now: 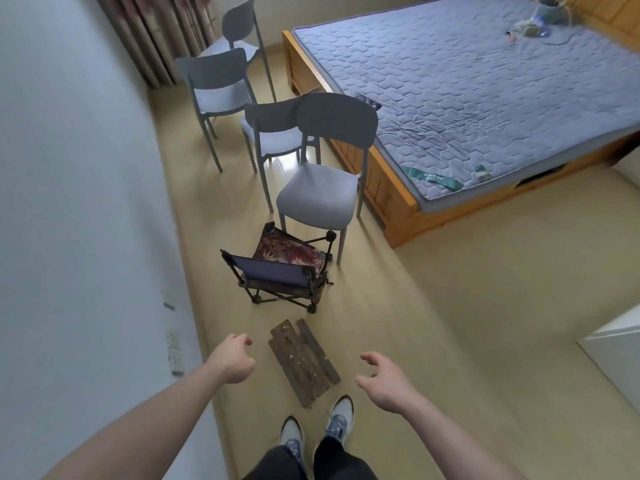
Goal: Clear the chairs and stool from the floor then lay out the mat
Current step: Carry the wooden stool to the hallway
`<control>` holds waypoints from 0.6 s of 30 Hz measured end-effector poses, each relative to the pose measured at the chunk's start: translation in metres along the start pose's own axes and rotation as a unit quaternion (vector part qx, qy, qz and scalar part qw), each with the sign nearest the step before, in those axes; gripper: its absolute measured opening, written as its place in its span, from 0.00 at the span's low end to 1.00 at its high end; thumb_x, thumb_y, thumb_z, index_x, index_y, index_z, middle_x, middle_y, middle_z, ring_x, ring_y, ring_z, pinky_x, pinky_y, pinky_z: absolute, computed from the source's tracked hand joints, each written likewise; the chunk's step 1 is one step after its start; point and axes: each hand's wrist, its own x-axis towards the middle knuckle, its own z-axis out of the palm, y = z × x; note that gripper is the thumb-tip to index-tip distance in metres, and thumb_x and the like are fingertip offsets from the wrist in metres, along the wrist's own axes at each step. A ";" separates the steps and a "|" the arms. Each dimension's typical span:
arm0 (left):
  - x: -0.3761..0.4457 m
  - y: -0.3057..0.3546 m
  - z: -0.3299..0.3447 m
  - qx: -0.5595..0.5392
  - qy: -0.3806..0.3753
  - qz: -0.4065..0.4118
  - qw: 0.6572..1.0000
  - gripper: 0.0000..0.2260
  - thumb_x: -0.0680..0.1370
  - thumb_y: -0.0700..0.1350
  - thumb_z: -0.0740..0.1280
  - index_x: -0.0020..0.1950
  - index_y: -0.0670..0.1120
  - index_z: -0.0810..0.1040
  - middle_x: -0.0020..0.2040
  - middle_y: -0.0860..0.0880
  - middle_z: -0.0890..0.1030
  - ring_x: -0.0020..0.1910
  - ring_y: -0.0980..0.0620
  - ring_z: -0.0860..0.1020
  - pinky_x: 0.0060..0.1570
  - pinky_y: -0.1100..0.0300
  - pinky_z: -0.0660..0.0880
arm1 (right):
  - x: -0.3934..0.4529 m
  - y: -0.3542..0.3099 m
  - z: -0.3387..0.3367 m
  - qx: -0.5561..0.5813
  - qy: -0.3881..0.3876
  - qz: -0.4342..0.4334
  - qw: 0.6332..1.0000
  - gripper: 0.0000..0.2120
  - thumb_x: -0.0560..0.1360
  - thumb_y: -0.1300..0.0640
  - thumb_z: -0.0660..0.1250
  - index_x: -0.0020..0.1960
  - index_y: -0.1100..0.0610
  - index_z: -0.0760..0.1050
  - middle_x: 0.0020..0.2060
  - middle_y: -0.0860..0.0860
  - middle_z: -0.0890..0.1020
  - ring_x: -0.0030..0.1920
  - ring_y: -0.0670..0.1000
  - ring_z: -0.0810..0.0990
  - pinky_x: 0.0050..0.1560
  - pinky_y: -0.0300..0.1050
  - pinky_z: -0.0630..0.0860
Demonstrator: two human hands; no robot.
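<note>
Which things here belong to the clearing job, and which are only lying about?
For the job:
- four grey chairs: nearest, second, third, farthest
- folding stool
- left hand and right hand, both empty

Just lying about:
- wooden boards on the floor
- bed
- bag on the bed
- curtain

No mat is in view.

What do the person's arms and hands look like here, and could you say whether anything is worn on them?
Both forearms are bare, with no sleeves in view. The left hand and the right hand show no gloves, rings, watch or bands that I can make out. Lower down, dark trousers and light sneakers with blue patterning are worn.
</note>
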 end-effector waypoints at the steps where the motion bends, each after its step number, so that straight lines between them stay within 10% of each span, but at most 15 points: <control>1: 0.008 0.002 -0.001 0.006 -0.003 -0.005 1.000 0.25 0.76 0.44 0.62 0.74 0.48 0.69 0.74 0.48 0.67 0.64 0.48 0.75 0.58 0.58 0.76 | 0.012 -0.002 0.001 -0.001 -0.009 0.005 1.000 0.27 0.80 0.54 0.67 0.78 0.51 0.64 0.76 0.50 0.68 0.53 0.45 0.80 0.46 0.34 0.76; 4: 0.039 0.007 0.003 0.021 -0.012 0.002 1.000 0.25 0.77 0.44 0.63 0.75 0.49 0.68 0.74 0.48 0.67 0.64 0.49 0.75 0.54 0.61 0.75 | 0.052 0.001 0.009 0.013 -0.022 0.026 0.999 0.27 0.80 0.55 0.66 0.78 0.52 0.65 0.75 0.51 0.70 0.40 0.42 0.74 0.40 0.33 0.74; 11: 0.160 0.019 0.025 0.038 -0.038 0.020 0.998 0.24 0.76 0.44 0.64 0.73 0.50 0.70 0.74 0.48 0.67 0.63 0.49 0.75 0.55 0.60 0.76 | 0.148 0.025 0.050 0.041 -0.036 0.101 0.993 0.25 0.79 0.54 0.66 0.75 0.52 0.67 0.73 0.51 0.72 0.67 0.52 0.76 0.64 0.46 0.75; 18: 0.313 -0.001 0.110 0.078 -0.079 0.012 0.994 0.24 0.76 0.45 0.63 0.74 0.50 0.70 0.72 0.45 0.70 0.62 0.46 0.77 0.58 0.55 0.77 | 0.263 0.098 0.140 0.108 -0.039 0.203 0.972 0.27 0.78 0.56 0.64 0.76 0.54 0.65 0.64 0.51 0.76 0.56 0.51 0.77 0.56 0.43 0.74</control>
